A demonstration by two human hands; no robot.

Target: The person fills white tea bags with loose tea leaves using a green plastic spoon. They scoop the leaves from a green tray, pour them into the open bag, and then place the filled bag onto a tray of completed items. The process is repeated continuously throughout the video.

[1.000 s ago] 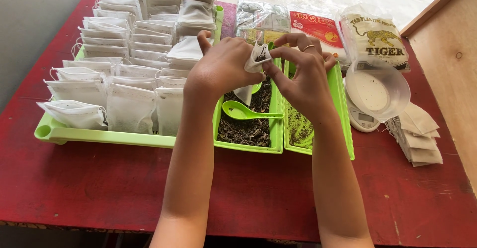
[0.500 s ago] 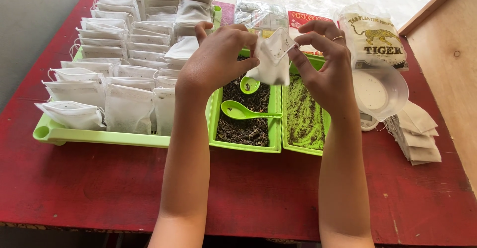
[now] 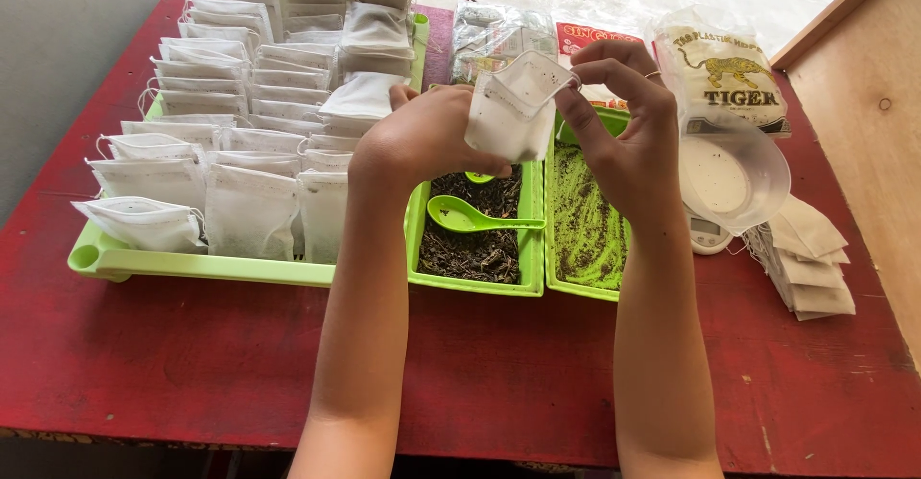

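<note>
Our left hand (image 3: pixel 422 139) and right hand (image 3: pixel 624 143) both grasp an open white filter bag (image 3: pixel 508 110) in their fingers, above the green tray of loose tea (image 3: pixel 470 244) mid-surface.

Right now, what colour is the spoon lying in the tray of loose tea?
Light green, like its tray. The spoon shows best in the head view.
</note>
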